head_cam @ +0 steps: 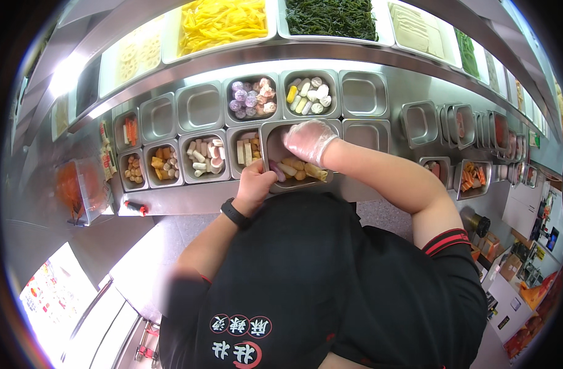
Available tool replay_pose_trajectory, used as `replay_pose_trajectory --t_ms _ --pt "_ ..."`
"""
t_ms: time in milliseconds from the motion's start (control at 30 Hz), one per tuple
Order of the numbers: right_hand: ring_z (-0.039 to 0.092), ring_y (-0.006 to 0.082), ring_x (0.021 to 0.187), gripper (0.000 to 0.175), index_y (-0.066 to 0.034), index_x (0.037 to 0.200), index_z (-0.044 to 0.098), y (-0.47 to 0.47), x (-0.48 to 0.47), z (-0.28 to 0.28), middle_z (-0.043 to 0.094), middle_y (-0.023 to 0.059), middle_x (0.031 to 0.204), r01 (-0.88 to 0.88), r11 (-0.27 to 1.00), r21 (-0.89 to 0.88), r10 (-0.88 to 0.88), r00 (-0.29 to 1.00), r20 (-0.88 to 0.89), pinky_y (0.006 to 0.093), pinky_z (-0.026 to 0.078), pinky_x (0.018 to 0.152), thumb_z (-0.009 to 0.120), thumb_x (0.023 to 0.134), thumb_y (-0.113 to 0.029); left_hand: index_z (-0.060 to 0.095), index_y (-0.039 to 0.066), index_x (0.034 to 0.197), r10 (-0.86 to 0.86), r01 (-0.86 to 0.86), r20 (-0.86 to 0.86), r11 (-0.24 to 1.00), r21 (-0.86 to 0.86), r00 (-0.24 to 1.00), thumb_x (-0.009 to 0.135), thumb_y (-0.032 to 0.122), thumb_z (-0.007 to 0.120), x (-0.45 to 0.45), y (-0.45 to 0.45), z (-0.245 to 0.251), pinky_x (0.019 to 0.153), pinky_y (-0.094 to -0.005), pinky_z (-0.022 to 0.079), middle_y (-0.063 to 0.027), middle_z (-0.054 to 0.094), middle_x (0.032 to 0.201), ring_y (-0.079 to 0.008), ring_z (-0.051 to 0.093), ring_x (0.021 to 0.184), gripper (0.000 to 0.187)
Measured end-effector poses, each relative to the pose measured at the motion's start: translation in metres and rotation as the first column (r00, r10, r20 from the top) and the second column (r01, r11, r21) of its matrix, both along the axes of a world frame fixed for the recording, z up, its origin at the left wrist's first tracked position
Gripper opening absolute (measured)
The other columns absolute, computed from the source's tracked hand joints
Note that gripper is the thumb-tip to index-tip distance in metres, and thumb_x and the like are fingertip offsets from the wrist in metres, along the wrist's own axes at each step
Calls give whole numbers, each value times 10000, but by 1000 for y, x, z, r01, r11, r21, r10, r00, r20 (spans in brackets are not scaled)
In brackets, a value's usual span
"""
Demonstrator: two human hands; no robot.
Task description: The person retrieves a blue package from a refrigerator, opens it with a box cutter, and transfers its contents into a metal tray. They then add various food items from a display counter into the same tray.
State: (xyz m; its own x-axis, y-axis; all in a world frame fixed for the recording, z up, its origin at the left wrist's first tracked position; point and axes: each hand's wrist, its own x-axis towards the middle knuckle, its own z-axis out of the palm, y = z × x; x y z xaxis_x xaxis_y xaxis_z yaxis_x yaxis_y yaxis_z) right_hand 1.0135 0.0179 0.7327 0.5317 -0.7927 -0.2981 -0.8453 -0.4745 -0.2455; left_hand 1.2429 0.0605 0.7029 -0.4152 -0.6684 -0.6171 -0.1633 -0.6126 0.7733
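My bare left hand (253, 184), with a dark watch on its wrist, grips the near left side of a steel pan (274, 140). This pan is tilted and overlaps the pans behind it. Pale, yellowish and purple food pieces (294, 169) are gathered along its near side. My right hand (310, 139), in a clear plastic glove, reaches over the pan's far right part with its fingers pointing down inside. The glove and the angle hide its fingertips, so whether it holds anything cannot be told. Partly covered by the held pan is a pan of pale sticks and golden pieces (247, 150).
Behind stand pans of purple and pink balls (251, 98) and mixed dumpling-like pieces (308, 96). Further left are pans of white and pink pieces (205, 157) and golden pieces (163, 162). Stacked steel pans (459, 124) stand right. A raised shelf edge (281, 53) runs across the back.
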Motion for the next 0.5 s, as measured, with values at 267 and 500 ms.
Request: replay_pose_trajectory --t_ms 267,500 --pt "788 350 938 192 -31 945 835 -6 2 -17 807 174 972 51 886 460 29 986 -164 461 627 770 808 799 -153 739 -13 956 -16 14 21 996 92 1000 853 8 649 -2 16 -14 760 -262 517 -35 738 875 -116 649 804 139" --pt "789 322 950 304 -48 985 845 -3 7 -41 810 168 997 98 872 479 29 968 -250 452 631 781 879 733 -215 739 -1 1007 -22 15 40 987 161 999 896 15 678 0 16 -24 720 -262 555 -40 754 909 -116 691 783 127"
